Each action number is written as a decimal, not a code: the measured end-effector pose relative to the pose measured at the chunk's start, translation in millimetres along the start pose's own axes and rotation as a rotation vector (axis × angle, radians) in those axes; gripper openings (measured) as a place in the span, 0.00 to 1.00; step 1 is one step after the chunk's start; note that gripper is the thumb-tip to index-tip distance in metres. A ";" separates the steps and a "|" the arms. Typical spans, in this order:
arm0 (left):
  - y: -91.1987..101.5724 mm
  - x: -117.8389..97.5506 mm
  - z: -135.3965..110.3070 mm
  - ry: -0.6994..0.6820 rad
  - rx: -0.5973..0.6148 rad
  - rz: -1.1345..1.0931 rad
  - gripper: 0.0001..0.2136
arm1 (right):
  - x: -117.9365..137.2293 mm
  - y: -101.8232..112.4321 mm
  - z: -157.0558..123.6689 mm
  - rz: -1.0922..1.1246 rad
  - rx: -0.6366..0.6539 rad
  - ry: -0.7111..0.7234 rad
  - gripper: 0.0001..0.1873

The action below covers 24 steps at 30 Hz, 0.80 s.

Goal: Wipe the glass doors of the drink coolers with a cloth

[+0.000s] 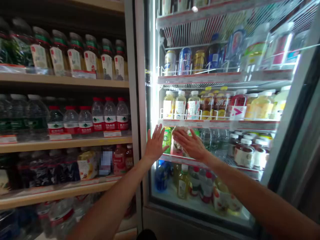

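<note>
My left hand (pixel 155 145), fingers stretched out, is raised at the left side of the lit drinks cooler (pixel 149 100). Beside its fingertips is a green can or carton (pixel 167 137) on the cooler's fourth shelf from the top. My right hand (pixel 188 143) is also outstretched and a little blurred, in front of a pale package with a dark pink lower part (pixel 176 149). Nothing shows in either hand. Whether the palms touch glass or the products cannot be made out. Above the hands stands a row of white-capped bottles (pixel 180 105).
A wooden shelf unit (pixel 67 80) with several rows of bottles stands on the left. Red-capped water bottles (pixel 85 119) fill part of its middle shelf. Cans (pixel 185 61) stand higher in the cooler, dark jars with white lids (pixel 243 151) to the right. Its dark frame (pixel 287 133) slants down the right side.
</note>
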<state>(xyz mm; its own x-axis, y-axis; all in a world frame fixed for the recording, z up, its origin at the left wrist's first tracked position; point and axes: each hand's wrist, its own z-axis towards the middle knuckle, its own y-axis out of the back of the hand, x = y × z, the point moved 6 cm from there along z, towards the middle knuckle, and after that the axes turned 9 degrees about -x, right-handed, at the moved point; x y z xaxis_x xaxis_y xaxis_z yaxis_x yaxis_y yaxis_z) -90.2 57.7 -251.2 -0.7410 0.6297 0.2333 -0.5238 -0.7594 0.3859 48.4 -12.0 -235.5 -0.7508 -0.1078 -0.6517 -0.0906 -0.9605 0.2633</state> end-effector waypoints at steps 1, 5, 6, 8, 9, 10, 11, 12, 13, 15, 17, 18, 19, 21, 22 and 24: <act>0.2 -1.3 2.9 -0.001 -0.020 -0.001 0.39 | -8.2 2.8 3.3 -0.031 -0.032 -0.059 0.29; 3.0 -2.3 11.7 0.001 -0.089 -0.007 0.39 | -30.2 11.9 8.6 -0.115 -0.129 -0.269 0.30; 3.6 -2.6 12.9 -0.003 -0.096 -0.010 0.39 | -26.7 11.4 6.1 -0.105 -0.111 -0.233 0.30; 4.0 -4.9 14.7 -0.018 -0.093 -0.014 0.39 | -14.9 9.7 -2.7 -0.065 -0.048 -0.081 0.29; 4.1 -6.8 15.5 -0.025 -0.090 -0.015 0.39 | -11.7 10.4 -7.7 -0.053 -0.023 -0.017 0.28; 4.1 -9.2 16.5 -0.030 -0.087 -0.017 0.40 | -13.1 12.6 -12.0 -0.058 -0.013 0.009 0.28; 4.0 -12.4 17.7 -0.037 -0.086 -0.021 0.40 | -19.5 16.8 -14.9 -0.081 -0.024 -0.013 0.27; 4.0 -16.3 19.2 -0.044 -0.086 -0.027 0.40 | -29.9 22.6 -17.1 -0.119 -0.053 -0.077 0.27; 4.0 -20.7 20.9 -0.052 -0.090 -0.034 0.40 | -41.6 29.4 -19.7 -0.162 -0.093 -0.165 0.27; 3.9 -30.7 25.0 -0.072 -0.100 -0.049 0.40 | -58.5 40.7 -29.1 -0.227 -0.151 -0.300 0.28; 3.0 -41.3 29.4 -0.095 -0.100 -0.060 0.39 | -57.7 44.2 -42.7 -0.217 -0.139 -0.269 0.28; 2.3 -46.5 31.7 -0.108 -0.098 -0.063 0.39 | -52.5 43.4 -50.2 -0.188 -0.105 -0.203 0.28; 1.6 -51.8 34.1 -0.122 -0.097 -0.066 0.38 | -46.8 42.3 -57.6 -0.154 -0.066 -0.129 0.28; 0.5 -62.6 39.4 -0.149 -0.100 -0.074 0.38 | -43.3 43.5 -68.7 -0.115 -0.027 -0.050 0.28; 0.1 -67.9 42.2 -0.160 -0.106 -0.079 0.38 | -48.6 46.5 -71.4 -0.126 -0.035 -0.083 0.29; -0.4 -78.8 47.7 -0.179 -0.121 -0.094 0.38 | -67.7 56.4 -74.5 -0.196 -0.097 -0.259 0.30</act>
<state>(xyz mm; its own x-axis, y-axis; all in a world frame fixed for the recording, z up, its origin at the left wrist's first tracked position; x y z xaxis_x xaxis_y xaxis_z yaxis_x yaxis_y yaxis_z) -11.6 16.2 -227.2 -0.6061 0.7091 0.3603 -0.6414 -0.7036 0.3058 142.9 -78.0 -229.6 -0.8678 0.1384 -0.4773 -0.1964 -0.9778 0.0736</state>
